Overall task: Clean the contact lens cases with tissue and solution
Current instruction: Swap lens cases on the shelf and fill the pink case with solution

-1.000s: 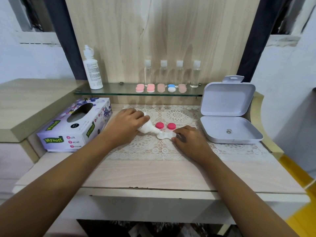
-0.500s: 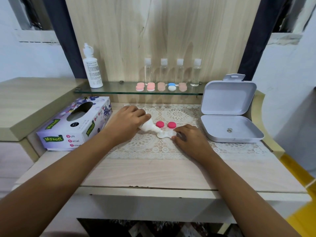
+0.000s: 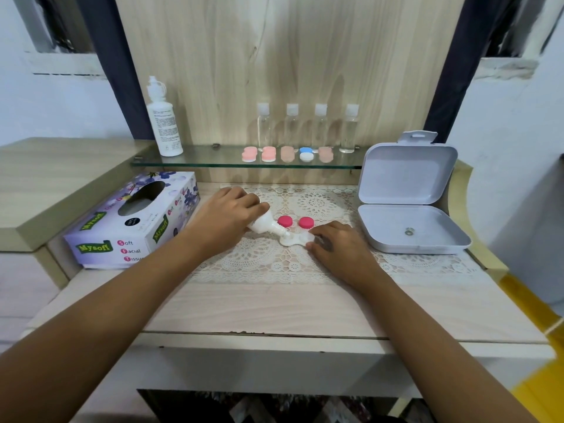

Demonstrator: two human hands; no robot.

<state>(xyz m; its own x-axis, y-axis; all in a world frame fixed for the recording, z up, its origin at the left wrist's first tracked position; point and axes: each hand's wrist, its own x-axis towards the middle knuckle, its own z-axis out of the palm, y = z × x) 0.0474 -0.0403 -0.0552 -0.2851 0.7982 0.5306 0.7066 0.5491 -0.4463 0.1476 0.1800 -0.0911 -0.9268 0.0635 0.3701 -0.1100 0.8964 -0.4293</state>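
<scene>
My left hand (image 3: pixel 224 219) grips a small white solution bottle (image 3: pixel 266 226), tipped over with its nozzle down on the left well of an open white contact lens case (image 3: pixel 297 239). The case lies on the lace mat (image 3: pixel 265 264). My right hand (image 3: pixel 337 250) holds the case's right end with its fingertips. Two pink caps (image 3: pixel 295 221) lie on the mat just behind the case. A purple tissue box (image 3: pixel 131 222) stands to the left of my left hand.
A glass shelf (image 3: pixel 213 160) behind carries a tall white bottle (image 3: pixel 161 120), several clear small bottles (image 3: pixel 306 126) and several closed lens cases (image 3: pixel 285 154). An open grey plastic box (image 3: pixel 406 209) sits right of my right hand. The desk's front edge runs below my forearms.
Both hands stay in place over the case. The bottle stays tipped on the left well; only the camera view shifts slightly.
</scene>
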